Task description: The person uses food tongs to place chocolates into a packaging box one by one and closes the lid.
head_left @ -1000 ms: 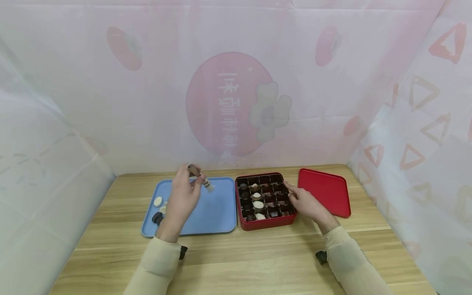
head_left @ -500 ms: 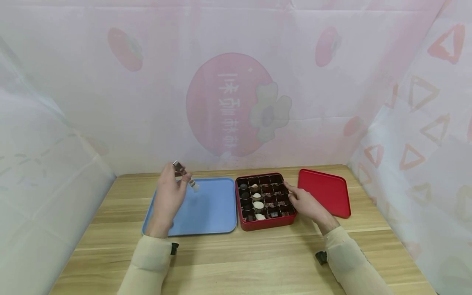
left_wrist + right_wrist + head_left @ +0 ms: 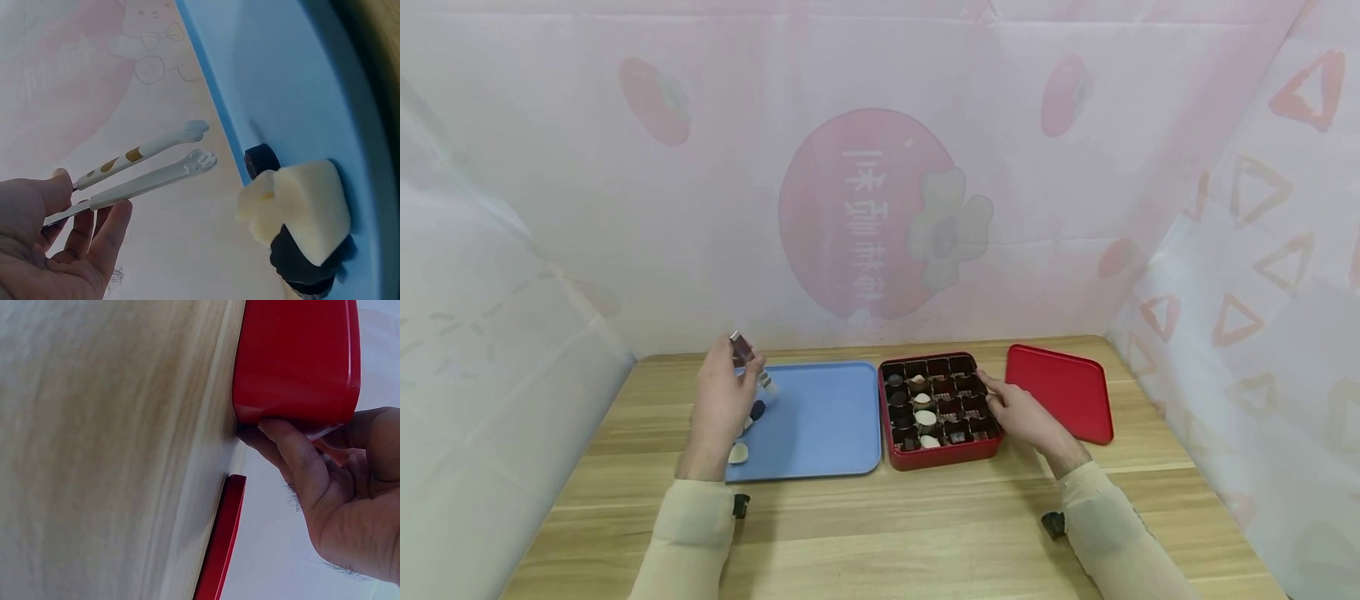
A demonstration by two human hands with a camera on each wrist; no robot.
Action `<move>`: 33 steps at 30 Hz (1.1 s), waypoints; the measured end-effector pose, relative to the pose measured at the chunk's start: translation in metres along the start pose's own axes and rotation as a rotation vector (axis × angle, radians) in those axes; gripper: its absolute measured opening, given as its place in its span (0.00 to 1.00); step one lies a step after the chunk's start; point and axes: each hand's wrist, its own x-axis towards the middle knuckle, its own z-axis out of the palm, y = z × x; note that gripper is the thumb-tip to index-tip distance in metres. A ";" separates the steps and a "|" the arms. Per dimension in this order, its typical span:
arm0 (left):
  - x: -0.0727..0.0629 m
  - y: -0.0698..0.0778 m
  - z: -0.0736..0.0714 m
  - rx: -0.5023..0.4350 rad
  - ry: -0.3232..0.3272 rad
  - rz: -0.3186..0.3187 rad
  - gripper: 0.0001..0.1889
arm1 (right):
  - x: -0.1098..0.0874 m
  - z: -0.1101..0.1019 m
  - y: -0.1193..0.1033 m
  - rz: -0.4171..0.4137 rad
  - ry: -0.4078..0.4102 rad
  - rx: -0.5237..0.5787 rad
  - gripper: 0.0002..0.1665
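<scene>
My left hand [image 3: 718, 408] holds a pair of tongs [image 3: 150, 181] with white paw-shaped tips and brown spots over the left part of a blue tray [image 3: 820, 425]. The tips stand apart with nothing between them. On the tray below lie a white chocolate piece [image 3: 315, 206], a dark ribbed one [image 3: 261, 161] and a black one [image 3: 300, 259]; my hand partly covers them in the head view. My right hand [image 3: 1026, 417] grips the right side of a red box [image 3: 943, 456], its fingers low on the wall. Dark and white chocolates sit in the box's left columns.
A red lid [image 3: 1060, 392] lies on the wooden table [image 3: 880, 533] behind and right of the box. The tray's right edge stands close beside the box. A printed cloth backdrop [image 3: 715, 208] rises behind the table.
My left hand has moved left with the tongs, from over the tray's middle toward its left side, uncovering some chocolates there. My right hand and the box have stayed in place.
</scene>
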 end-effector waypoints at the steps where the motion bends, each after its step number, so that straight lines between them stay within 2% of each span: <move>1: 0.000 -0.001 -0.001 0.004 -0.004 -0.009 0.11 | 0.000 0.000 0.000 0.000 0.000 0.001 0.37; 6: -0.002 -0.007 -0.003 0.015 -0.022 -0.042 0.12 | 0.000 0.000 0.000 -0.007 0.000 -0.002 0.37; 14: -0.005 -0.016 -0.002 0.053 -0.038 -0.060 0.13 | 0.000 0.000 0.000 -0.011 0.001 -0.010 0.37; 26: -0.005 -0.025 -0.005 0.095 -0.074 -0.051 0.14 | 0.001 0.000 0.001 -0.006 0.005 -0.006 0.37; 33: -0.005 -0.021 -0.002 0.084 -0.043 -0.005 0.11 | 0.000 0.000 0.001 -0.004 -0.001 -0.006 0.37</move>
